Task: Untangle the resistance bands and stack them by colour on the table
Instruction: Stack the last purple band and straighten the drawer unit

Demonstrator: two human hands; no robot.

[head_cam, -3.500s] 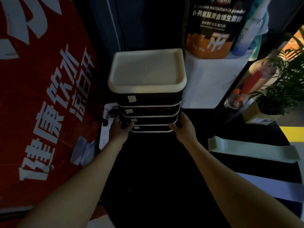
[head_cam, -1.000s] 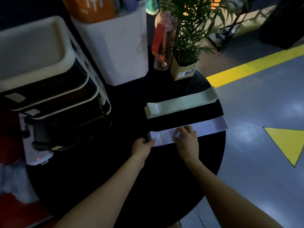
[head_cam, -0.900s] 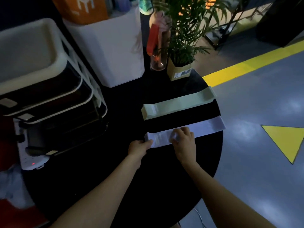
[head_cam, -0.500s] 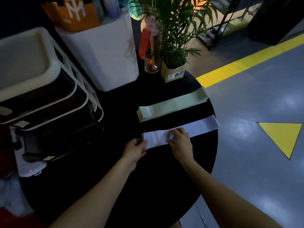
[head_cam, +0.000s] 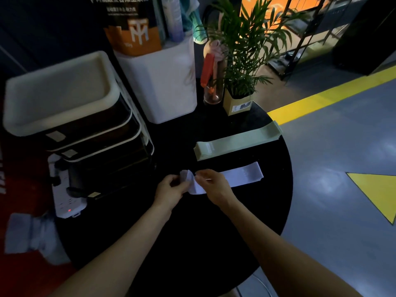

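Both hands, left [head_cam: 171, 189] and right [head_cam: 214, 187], seemingly pinch the lilac band's [head_cam: 242, 174] lifted end (dim).

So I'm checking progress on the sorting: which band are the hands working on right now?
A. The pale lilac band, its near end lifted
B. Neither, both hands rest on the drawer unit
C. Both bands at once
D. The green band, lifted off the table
A: the left hand and right hand both pinch the lifted end of the pale lilac band, while the green band lies untouched on the black table.
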